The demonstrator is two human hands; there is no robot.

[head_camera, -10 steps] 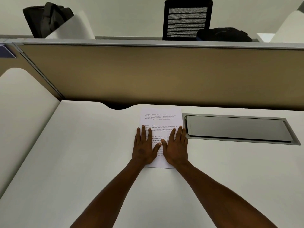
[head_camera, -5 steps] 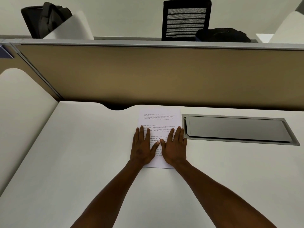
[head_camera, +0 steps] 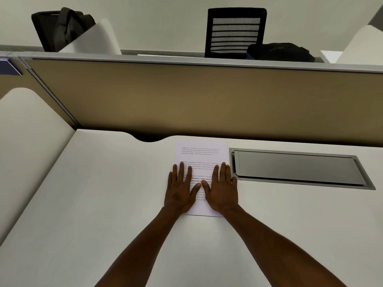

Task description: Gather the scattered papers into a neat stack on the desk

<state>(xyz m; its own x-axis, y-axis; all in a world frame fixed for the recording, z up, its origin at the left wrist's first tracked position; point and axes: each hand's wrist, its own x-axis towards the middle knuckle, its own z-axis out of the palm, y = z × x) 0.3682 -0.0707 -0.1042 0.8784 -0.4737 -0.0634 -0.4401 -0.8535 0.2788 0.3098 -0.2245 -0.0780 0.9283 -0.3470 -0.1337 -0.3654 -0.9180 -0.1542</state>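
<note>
A stack of white printed papers [head_camera: 202, 154] lies squared up on the white desk [head_camera: 103, 204], near its far edge. My left hand [head_camera: 180, 189] rests flat on the stack's left side, fingers spread. My right hand [head_camera: 222, 189] lies flat on the right side, and the two thumbs almost touch over the middle. Both palms press down on the paper and neither hand grips it. The lower half of the top sheet is partly hidden by my hands.
A grey metal cable-tray lid [head_camera: 298, 167] is set into the desk just right of the stack. A tan partition [head_camera: 207, 96] closes the far side, with a cable notch [head_camera: 149, 138] at its foot. Beyond it stand a black chair [head_camera: 235, 32] and bags [head_camera: 60, 27].
Both hands stay flat on the stack and have spread very slightly apart toward its side edges. The papers have not shifted.
</note>
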